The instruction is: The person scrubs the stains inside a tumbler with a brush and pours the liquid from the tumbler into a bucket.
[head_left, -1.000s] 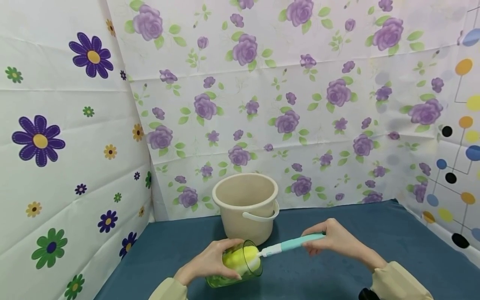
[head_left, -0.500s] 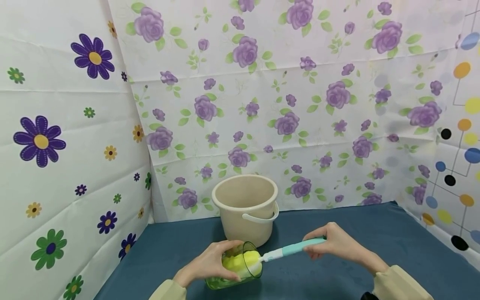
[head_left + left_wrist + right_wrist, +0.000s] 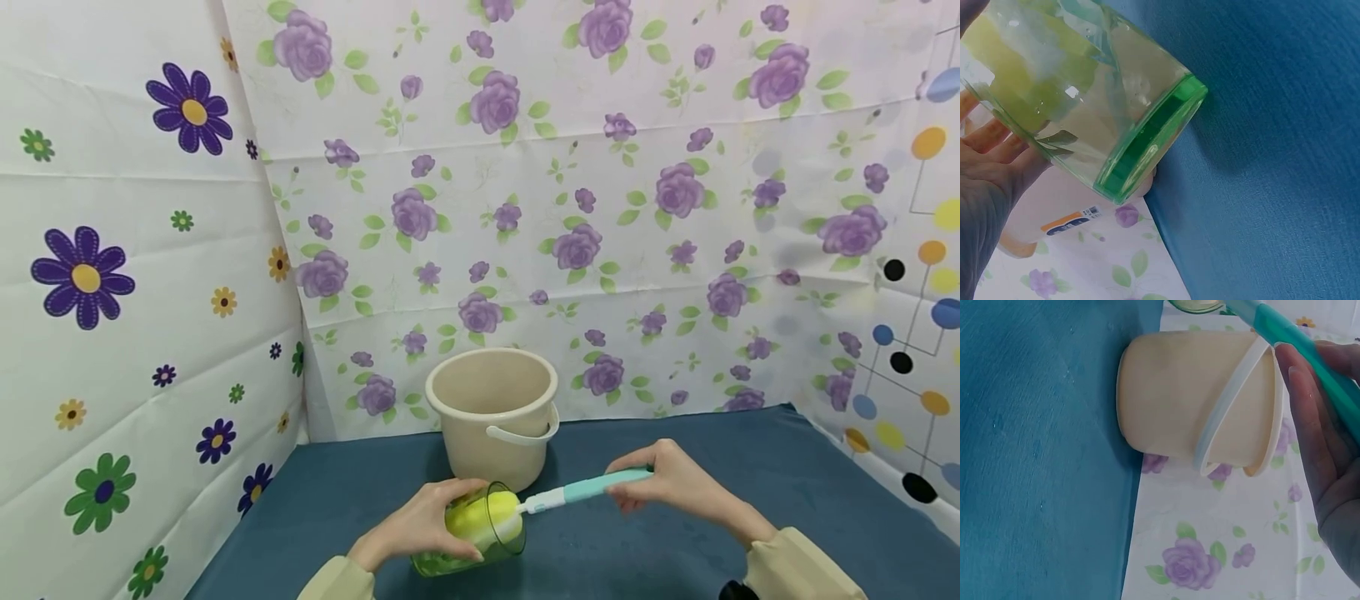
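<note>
A clear green-tinted glass (image 3: pixel 450 560) lies tilted in the grip of my left hand (image 3: pixel 420 523), its mouth facing right. Inside it sits the yellow sponge head (image 3: pixel 504 510) of a brush. The teal and white brush handle (image 3: pixel 592 486) slants up to the right, and my right hand (image 3: pixel 675 483) pinches its far end. The left wrist view shows the thick green base (image 3: pixel 1154 140) of the glass, with fingers (image 3: pixel 997 144) around its side. In the right wrist view, fingers (image 3: pixel 1313 419) hold the teal handle (image 3: pixel 1291 337).
A beige bucket (image 3: pixel 495 450) with a white handle (image 3: pixel 517 435) stands upright just behind the glass on the blue cloth (image 3: pixel 637 550). Flowered sheets (image 3: pixel 525 275) hang at the back and left, a dotted one at the right. A black object (image 3: pixel 737 590) shows at the bottom edge.
The sponge head and brush handle shift slightly down and then back up, along with my right hand. My left hand keeps its grip on the glass, nearly still.
</note>
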Available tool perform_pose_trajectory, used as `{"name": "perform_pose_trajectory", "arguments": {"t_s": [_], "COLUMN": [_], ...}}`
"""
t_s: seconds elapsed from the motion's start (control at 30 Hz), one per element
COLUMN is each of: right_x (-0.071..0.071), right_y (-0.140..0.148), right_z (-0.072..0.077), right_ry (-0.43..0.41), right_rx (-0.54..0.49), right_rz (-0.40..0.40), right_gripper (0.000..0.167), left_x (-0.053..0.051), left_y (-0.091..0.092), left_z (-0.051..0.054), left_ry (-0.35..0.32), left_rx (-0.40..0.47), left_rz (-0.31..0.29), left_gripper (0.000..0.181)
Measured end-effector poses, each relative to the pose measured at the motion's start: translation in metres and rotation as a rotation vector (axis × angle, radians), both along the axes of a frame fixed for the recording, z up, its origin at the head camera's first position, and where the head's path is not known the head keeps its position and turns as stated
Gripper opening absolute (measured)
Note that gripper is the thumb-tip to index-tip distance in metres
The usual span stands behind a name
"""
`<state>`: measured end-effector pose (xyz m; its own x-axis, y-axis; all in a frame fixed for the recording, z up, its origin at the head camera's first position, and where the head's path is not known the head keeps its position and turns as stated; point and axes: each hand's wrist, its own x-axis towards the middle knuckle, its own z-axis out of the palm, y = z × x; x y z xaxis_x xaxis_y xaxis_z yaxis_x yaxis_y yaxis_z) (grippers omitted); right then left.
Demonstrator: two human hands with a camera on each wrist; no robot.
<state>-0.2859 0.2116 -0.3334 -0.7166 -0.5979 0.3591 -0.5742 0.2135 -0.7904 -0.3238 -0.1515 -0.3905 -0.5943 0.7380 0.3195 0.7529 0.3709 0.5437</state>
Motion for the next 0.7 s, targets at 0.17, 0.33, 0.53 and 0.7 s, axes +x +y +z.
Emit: {"name": "perform_pose_trajectory", "arguments": {"t_s": [0.17, 0.33, 0.53, 0.7], "right_x": [-0.007, -0.006, 0.006, -0.001], "right_y": [0.004, 0.005, -0.002, -0.001], "right_z": [-0.009, -0.011, 0.002, -0.004], "right_ry": [0.023, -0.011, -0.041, -0.003], "right_rx": [0.039, 0.037, -0.002, -0.011], "right_rz": [-0.009, 0.009, 0.029, 0.013], "right_gripper": [0.017, 0.017, 0.018, 0.017], "left_x": [0.001, 0.001, 0.0, 0.001], "left_y": [0.0, 0.0, 0.0, 0.0], "left_z": [0.0, 0.001, 0.001, 0.001], "left_ry": [-0.012, -0.001, 0.007, 0.004], "left_rx": [-0.005, -0.014, -0.006, -0.003], "left_rz": [0.014, 0.015, 0.005, 0.003], "left_gripper": [0.075, 0.076, 0.075, 0.075]}}
